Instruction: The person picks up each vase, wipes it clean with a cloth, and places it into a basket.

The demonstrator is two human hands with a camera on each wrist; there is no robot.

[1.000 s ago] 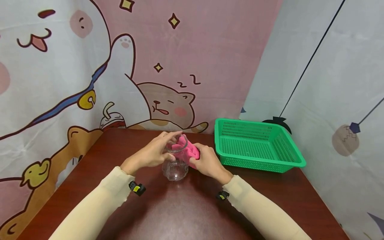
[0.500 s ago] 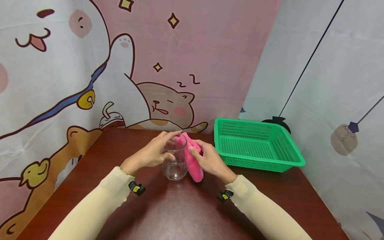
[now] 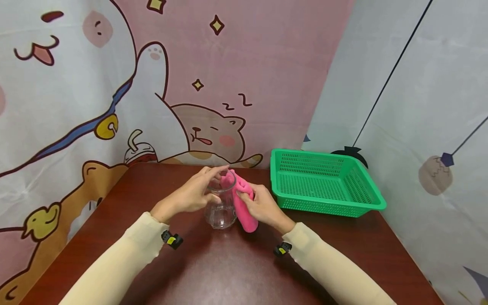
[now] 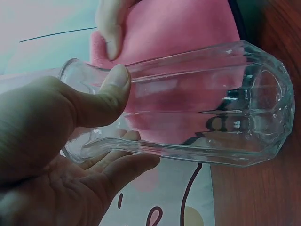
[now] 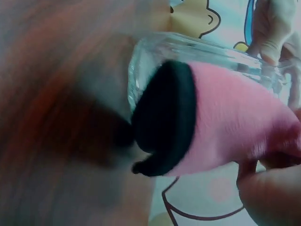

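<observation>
A clear glass jar (image 3: pixel 221 217) with faceted sides and a flared rim stands upright on the table. My left hand (image 3: pixel 190 194) holds it near the neck, with the thumb on one side and fingers on the other, as the left wrist view shows. Against the jar's right side hangs a pink cloth (image 3: pixel 244 212), gripped between the thumb and fingers of my right hand (image 3: pixel 264 206). Its lower edge (image 5: pixel 186 113) is dark in the right wrist view. Part of the cloth reaches the jar's mouth; whether it goes inside I cannot tell.
A green perforated plastic basket (image 3: pixel 324 204) sits at the back right of the brown table (image 3: pixel 228 271). Behind the table hangs a cartoon-printed cloth backdrop (image 3: pixel 274 76). A pale sheet (image 3: pixel 400 127) hangs along the right side.
My right hand has shifted its grip, and the pink cloth now hangs lower along the jar's right side. The left hand keeps its hold; the whole view has drifted slightly.
</observation>
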